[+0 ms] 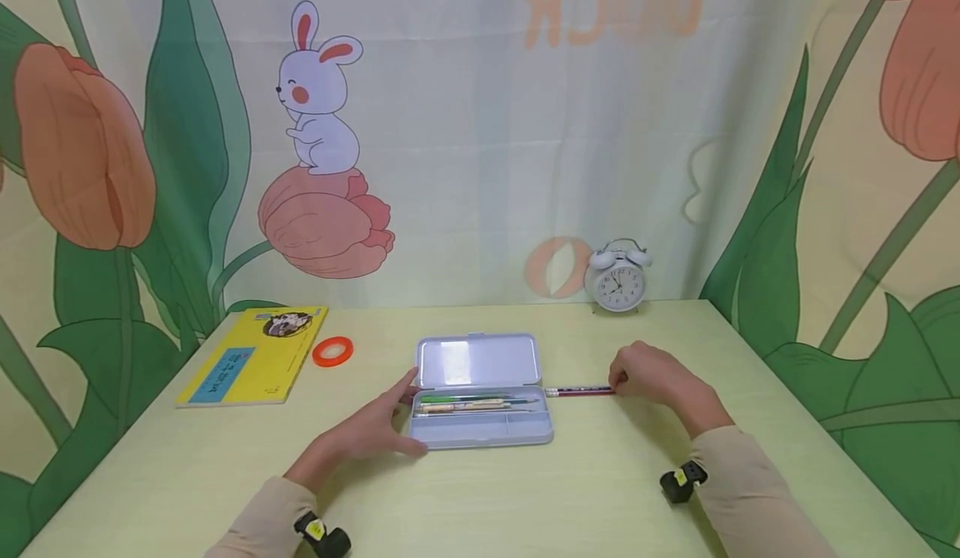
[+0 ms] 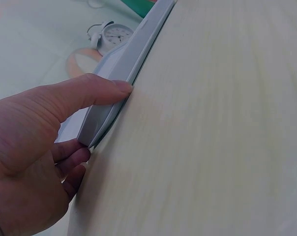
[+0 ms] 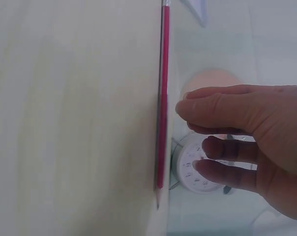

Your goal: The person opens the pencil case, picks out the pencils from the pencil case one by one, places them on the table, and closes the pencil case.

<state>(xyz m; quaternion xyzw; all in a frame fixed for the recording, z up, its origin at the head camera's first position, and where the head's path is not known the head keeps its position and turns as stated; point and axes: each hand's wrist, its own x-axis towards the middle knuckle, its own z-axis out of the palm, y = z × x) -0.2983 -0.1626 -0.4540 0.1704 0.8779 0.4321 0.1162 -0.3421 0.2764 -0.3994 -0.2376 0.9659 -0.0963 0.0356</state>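
Observation:
An open pale-lilac pencil case (image 1: 480, 440) lies in mid-table, lid (image 1: 477, 361) tipped back. Several pencils (image 1: 472, 406), one of them green, lie in its rear compartment. At its left end my left hand (image 1: 372, 426) holds the case, thumb along the front edge and fingers curled by the corner, as the left wrist view shows. To the right of the case a red-and-dark pencil (image 3: 164, 93) rests on the table. My right hand (image 3: 237, 123) hovers beside it, thumb and index fingertip close together, with a small gap to the pencil in the right wrist view.
Left of the case lie an orange tape ring (image 1: 333, 351) and a yellow book (image 1: 262, 356). A white alarm clock (image 1: 618, 276) stands at the table's back edge, against a printed curtain (image 1: 450, 125).

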